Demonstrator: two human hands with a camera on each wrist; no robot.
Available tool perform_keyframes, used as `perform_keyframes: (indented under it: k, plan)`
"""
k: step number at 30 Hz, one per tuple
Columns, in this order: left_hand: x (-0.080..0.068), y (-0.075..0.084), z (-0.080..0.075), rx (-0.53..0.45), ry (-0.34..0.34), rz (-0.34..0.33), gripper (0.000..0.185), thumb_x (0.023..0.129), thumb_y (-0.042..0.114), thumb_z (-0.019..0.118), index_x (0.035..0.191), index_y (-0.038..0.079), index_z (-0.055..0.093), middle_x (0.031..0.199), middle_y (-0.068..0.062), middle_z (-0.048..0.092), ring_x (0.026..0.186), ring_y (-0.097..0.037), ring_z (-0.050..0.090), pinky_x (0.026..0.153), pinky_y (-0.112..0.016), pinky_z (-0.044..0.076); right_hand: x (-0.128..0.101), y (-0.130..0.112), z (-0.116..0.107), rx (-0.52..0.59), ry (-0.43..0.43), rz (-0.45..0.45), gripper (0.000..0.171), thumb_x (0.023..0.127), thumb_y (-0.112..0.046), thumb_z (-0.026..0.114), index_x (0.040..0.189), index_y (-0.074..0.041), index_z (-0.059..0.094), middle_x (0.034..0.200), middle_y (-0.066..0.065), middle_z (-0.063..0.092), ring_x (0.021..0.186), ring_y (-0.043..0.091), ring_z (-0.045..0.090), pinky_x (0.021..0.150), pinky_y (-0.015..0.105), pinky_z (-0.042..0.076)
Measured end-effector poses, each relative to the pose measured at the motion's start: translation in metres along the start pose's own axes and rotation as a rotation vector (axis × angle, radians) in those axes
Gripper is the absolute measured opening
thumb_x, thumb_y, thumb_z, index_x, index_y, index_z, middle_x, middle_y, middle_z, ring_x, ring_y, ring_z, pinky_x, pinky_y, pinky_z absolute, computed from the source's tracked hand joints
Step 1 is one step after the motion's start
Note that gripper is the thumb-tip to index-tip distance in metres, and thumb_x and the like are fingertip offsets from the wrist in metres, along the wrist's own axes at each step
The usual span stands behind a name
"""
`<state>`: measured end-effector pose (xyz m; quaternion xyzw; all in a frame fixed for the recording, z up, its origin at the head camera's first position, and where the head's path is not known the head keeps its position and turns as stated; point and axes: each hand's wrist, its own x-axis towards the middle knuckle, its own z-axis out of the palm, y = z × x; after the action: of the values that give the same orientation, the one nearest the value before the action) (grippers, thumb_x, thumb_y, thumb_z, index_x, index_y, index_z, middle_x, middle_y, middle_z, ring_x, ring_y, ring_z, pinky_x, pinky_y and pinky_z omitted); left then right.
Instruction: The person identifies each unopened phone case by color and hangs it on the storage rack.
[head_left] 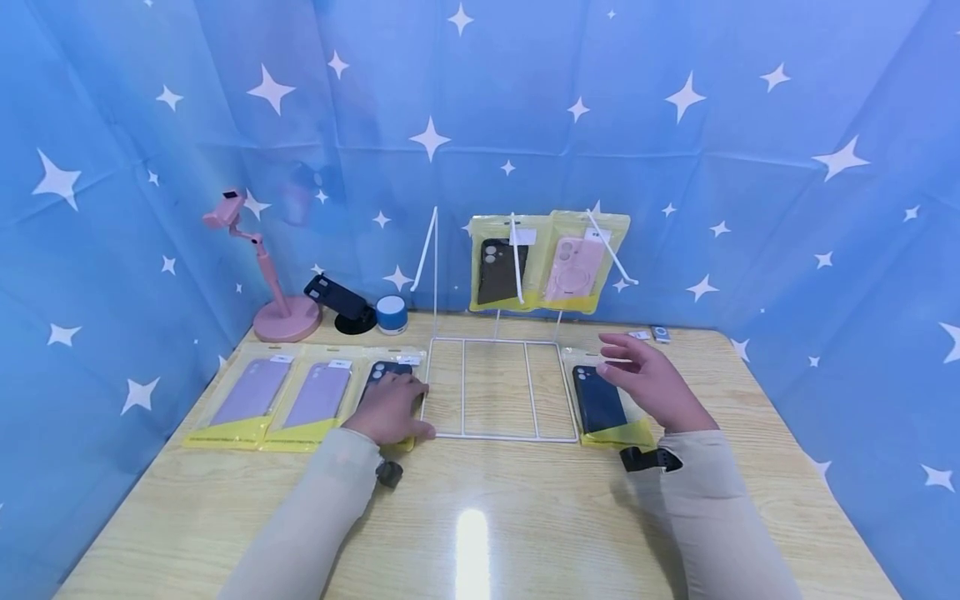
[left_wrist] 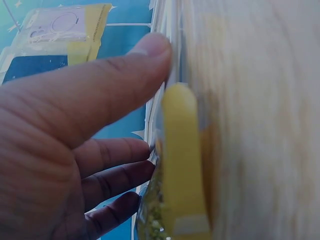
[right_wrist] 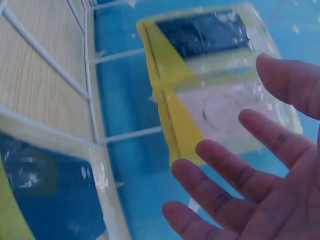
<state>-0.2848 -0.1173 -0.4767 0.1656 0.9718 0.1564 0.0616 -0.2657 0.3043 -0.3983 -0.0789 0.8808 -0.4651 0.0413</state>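
Note:
My left hand [head_left: 390, 408] reaches over a bagged dark phone case [head_left: 381, 370] left of the white wire rack [head_left: 502, 437], covering much of it. In the left wrist view, its thumb [left_wrist: 150, 50] and fingers [left_wrist: 117, 155] are apart beside the bag's yellow edge [left_wrist: 182, 160]. My right hand [head_left: 648, 379] hovers, fingers spread and holding nothing, over the edge of another bagged dark blue phone case [head_left: 600, 400]. From the rack's upper hooks hang a bagged black phone case [head_left: 501, 271] and a bagged pink phone case [head_left: 573, 268] with a ring on its back.
Two bagged lilac phone cases [head_left: 251, 392] [head_left: 318, 396] lie at the left. Behind them stand a pink stand [head_left: 288, 318], a black phone holder [head_left: 337, 296] and a blue-and-white cylinder [head_left: 392, 315]. The rack's left hook [head_left: 425, 250] sticks out bare. Small items [head_left: 660, 334] lie at the back right.

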Motion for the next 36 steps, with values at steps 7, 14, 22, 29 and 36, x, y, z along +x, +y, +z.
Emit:
perform_keyframes:
  k: [7, 14, 22, 29, 36]
  plan:
    - [0.001, -0.001, 0.002, 0.003, 0.001, -0.005, 0.081, 0.081, 0.053, 0.089, 0.145, 0.011, 0.064, 0.153, -0.014, 0.057, 0.142, -0.037, 0.047, 0.12, -0.057, 0.038, 0.001, 0.02, -0.006, -0.013, -0.026, 0.022, 0.071, 0.105, -0.039, 0.067, 0.163, -0.012, 0.038, 0.156, 0.026, 0.049, 0.142, 0.047, 0.049, 0.114, 0.066, 0.044]
    - [0.001, 0.001, 0.001, 0.0, -0.003, -0.011, 0.08, 0.081, 0.053, 0.089, 0.145, 0.011, 0.065, 0.153, -0.014, 0.057, 0.142, -0.036, 0.048, 0.121, -0.057, 0.037, 0.001, 0.032, -0.011, -0.037, -0.048, 0.058, 0.073, 0.103, -0.041, 0.069, 0.163, -0.01, 0.04, 0.158, 0.026, 0.047, 0.143, 0.046, 0.048, 0.113, 0.065, 0.044]
    - [0.001, 0.002, 0.001, -0.001, -0.001, -0.02, 0.079, 0.081, 0.053, 0.089, 0.145, 0.012, 0.065, 0.152, -0.013, 0.058, 0.142, -0.035, 0.048, 0.121, -0.056, 0.037, 0.003, 0.043, -0.014, -0.083, -0.107, 0.153, 0.081, 0.098, -0.048, 0.074, 0.162, -0.009, 0.041, 0.16, 0.033, 0.04, 0.145, 0.052, 0.043, 0.111, 0.067, 0.044]
    - [0.001, 0.0, 0.0, 0.007, -0.001, -0.008, 0.079, 0.081, 0.053, 0.088, 0.145, 0.012, 0.065, 0.152, -0.013, 0.058, 0.142, -0.035, 0.048, 0.12, -0.056, 0.038, 0.005, 0.051, -0.017, -0.106, -0.165, 0.225, 0.09, 0.095, -0.05, 0.077, 0.164, -0.008, 0.036, 0.163, 0.036, 0.03, 0.146, 0.058, 0.037, 0.112, 0.07, 0.042]
    - [0.001, 0.0, 0.001, 0.006, -0.005, -0.001, 0.08, 0.081, 0.054, 0.088, 0.145, 0.011, 0.064, 0.153, -0.015, 0.057, 0.143, -0.036, 0.047, 0.12, -0.058, 0.037, 0.003, 0.055, -0.014, -0.175, -0.18, 0.24, 0.09, 0.095, -0.049, 0.077, 0.163, -0.006, 0.037, 0.162, 0.039, 0.031, 0.146, 0.06, 0.033, 0.113, 0.073, 0.038]
